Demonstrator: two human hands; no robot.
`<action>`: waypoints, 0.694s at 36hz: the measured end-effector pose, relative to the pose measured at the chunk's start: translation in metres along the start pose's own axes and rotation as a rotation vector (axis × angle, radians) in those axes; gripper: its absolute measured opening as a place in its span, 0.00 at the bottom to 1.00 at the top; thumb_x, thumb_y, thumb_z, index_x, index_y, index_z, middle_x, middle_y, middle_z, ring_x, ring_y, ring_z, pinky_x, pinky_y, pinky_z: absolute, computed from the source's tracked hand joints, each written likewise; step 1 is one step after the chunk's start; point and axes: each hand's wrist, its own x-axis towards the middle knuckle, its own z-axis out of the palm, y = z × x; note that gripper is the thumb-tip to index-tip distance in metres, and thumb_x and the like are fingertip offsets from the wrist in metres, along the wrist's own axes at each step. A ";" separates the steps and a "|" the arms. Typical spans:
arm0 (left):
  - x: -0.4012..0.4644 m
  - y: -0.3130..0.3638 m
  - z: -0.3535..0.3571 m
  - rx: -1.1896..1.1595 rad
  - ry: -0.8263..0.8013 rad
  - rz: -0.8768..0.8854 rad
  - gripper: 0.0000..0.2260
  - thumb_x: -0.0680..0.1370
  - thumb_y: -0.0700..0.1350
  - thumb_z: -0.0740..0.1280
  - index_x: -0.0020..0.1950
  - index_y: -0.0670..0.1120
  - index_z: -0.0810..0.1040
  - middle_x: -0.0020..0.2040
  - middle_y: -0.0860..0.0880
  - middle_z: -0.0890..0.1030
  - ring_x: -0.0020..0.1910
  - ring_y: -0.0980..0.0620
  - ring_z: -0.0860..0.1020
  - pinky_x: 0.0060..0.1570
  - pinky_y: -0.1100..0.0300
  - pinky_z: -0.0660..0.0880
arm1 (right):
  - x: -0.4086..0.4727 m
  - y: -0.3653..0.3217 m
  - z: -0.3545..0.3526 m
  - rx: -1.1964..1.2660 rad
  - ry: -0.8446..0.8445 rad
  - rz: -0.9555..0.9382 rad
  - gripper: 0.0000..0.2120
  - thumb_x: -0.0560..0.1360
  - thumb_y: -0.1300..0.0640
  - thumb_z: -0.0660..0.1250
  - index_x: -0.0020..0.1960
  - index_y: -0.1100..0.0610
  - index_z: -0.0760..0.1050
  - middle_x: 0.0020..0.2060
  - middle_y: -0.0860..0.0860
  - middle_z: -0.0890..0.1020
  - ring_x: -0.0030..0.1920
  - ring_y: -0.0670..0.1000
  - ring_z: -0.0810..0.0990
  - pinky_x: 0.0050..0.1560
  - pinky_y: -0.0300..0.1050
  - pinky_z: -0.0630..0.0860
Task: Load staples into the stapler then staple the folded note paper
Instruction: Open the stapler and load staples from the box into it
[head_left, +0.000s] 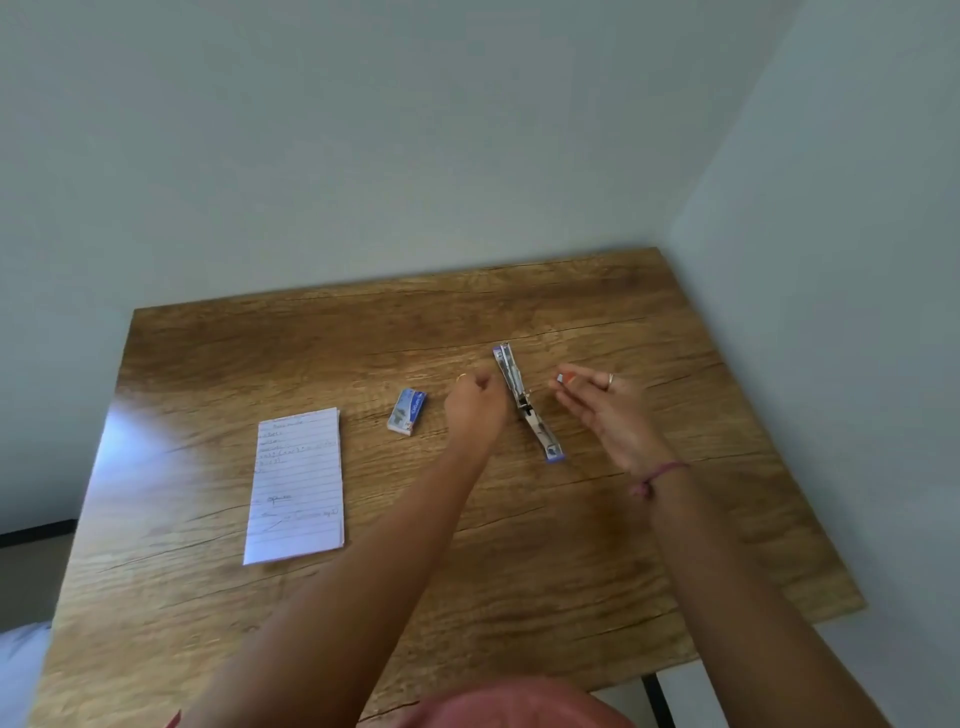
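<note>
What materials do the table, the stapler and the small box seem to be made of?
The table looks like wood or a wood-look laminate: brown grain lines, with a soft sheen at its left side. The stapler, lying opened flat, seems to be bright metal with purple ends, probably plastic. The small box looks like printed cardboard, blue and white, with a matte surface; the picture is too blurred to be sure.
</note>
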 end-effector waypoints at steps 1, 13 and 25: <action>0.002 0.000 0.001 0.004 0.002 -0.009 0.12 0.80 0.40 0.59 0.40 0.52 0.76 0.43 0.46 0.83 0.43 0.46 0.80 0.52 0.43 0.79 | 0.005 0.002 0.002 -0.014 0.005 0.003 0.11 0.77 0.67 0.65 0.59 0.65 0.77 0.53 0.57 0.84 0.53 0.50 0.84 0.51 0.37 0.79; 0.011 0.000 0.018 0.010 -0.029 -0.057 0.11 0.79 0.39 0.62 0.57 0.44 0.82 0.50 0.44 0.84 0.51 0.46 0.82 0.56 0.47 0.78 | 0.032 0.032 0.025 -0.127 0.027 -0.041 0.11 0.77 0.65 0.65 0.58 0.61 0.79 0.50 0.54 0.85 0.52 0.50 0.84 0.50 0.41 0.79; 0.007 -0.001 0.026 -0.014 0.020 -0.007 0.06 0.79 0.45 0.65 0.43 0.52 0.79 0.46 0.49 0.83 0.50 0.50 0.81 0.56 0.48 0.78 | 0.019 0.032 0.023 -0.121 0.056 -0.034 0.13 0.77 0.63 0.66 0.61 0.58 0.79 0.53 0.53 0.85 0.54 0.49 0.83 0.57 0.50 0.79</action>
